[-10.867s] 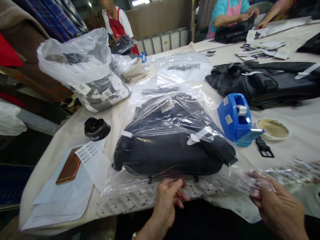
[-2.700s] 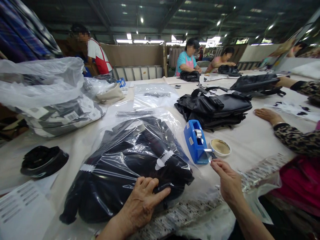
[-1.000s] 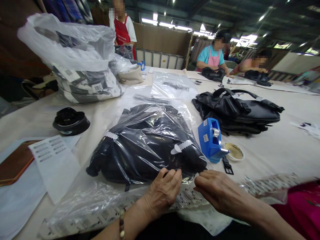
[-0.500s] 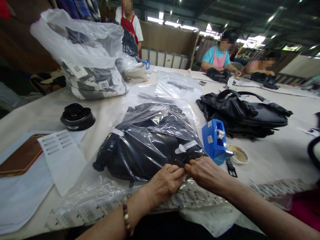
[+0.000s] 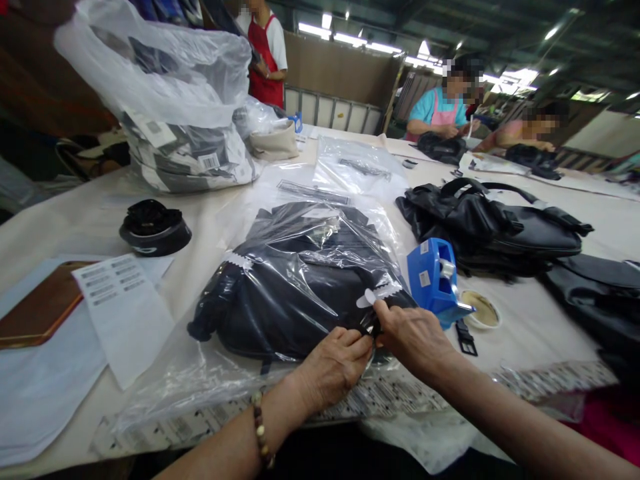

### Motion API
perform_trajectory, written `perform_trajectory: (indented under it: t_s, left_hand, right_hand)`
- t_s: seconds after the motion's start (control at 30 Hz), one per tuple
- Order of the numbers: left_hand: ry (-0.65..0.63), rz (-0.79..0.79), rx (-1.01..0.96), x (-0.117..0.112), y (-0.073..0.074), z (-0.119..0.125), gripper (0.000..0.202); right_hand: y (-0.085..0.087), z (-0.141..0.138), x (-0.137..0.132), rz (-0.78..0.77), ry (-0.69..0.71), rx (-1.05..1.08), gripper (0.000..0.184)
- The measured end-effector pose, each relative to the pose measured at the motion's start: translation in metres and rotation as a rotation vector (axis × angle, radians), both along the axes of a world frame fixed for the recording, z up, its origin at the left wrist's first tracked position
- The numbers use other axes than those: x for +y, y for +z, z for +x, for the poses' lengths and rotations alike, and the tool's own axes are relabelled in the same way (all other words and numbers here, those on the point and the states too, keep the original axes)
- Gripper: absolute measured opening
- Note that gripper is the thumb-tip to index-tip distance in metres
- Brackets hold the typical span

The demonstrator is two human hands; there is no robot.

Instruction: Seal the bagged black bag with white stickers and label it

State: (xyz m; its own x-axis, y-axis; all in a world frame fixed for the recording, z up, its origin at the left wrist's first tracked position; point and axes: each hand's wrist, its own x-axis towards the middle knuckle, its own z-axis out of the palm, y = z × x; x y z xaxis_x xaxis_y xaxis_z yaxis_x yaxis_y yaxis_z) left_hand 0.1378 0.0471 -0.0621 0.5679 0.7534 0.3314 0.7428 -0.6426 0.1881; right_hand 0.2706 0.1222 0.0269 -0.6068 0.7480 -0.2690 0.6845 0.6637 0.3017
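Left hand and right hand, fingertips pinched together on the clear plastic bag

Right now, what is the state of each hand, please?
Left hand: fingers closed, pinching the clear plastic bag.
Right hand: fingers closed, pinching the same bag, beside the left.

big workshop hall, long cream tabletop running far back. brown partition wall behind it, pale metal railing at its foot. dark roof beams overhead, strip lights glowing.
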Motion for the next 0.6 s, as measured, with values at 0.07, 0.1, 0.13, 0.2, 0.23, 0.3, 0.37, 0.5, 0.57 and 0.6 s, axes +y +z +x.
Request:
perform_trajectory:
  t_s: [0.07, 0.1, 0.13, 0.2, 0.23, 0.3, 0.37, 0.5, 0.57, 0.6]
  left_hand:
    - [-0.001, -0.009, 0.004, 0.000, 0.001, 0.000, 0.027]
    - [-0.005, -0.016, 0.008, 0.000, 0.002, 0.000, 0.025]
    - [-0.009, -0.024, 0.011, 0.000, 0.003, 0.000, 0.024]
    - [-0.008, -0.040, 0.015, -0.001, 0.004, 0.000, 0.022]
    - [-0.006, -0.046, 0.014, -0.001, 0.005, 0.000, 0.022]
    - [-0.003, -0.044, 0.008, -0.001, 0.006, 0.000, 0.023]
    - [-0.003, -0.014, 0.005, -0.001, 0.005, 0.000, 0.024]
    - [-0.008, 0.052, -0.013, 0.001, 0.001, -0.002, 0.020]
    - [-0.021, 0.058, -0.027, 0.002, -0.001, -0.004, 0.016]
    - [-0.027, 0.058, -0.033, 0.002, -0.002, -0.005, 0.014]
  right_hand:
    - [0.002, 0.003, 0.005, 0.006, -0.027, 0.021, 0.023]
    - [0.002, 0.005, 0.008, 0.009, -0.033, 0.042, 0.021]
    - [0.003, 0.009, 0.010, 0.019, -0.025, 0.075, 0.018]
    - [0.002, 0.019, 0.010, 0.088, 0.040, 0.191, 0.010]
    - [-0.001, 0.025, 0.007, 0.141, 0.097, 0.271, 0.007]
    - [-0.013, 0.038, -0.005, 0.233, 0.218, 0.473, 0.013]
    - [-0.031, 0.049, -0.021, 0.253, 0.314, 0.655, 0.020]
    - [-0.074, 0.060, -0.054, 0.269, 0.380, 0.693, 0.036]
    - [-0.090, 0.062, -0.064, 0.305, 0.354, 0.677, 0.042]
    - [-0.096, 0.062, -0.067, 0.308, 0.338, 0.688, 0.042]
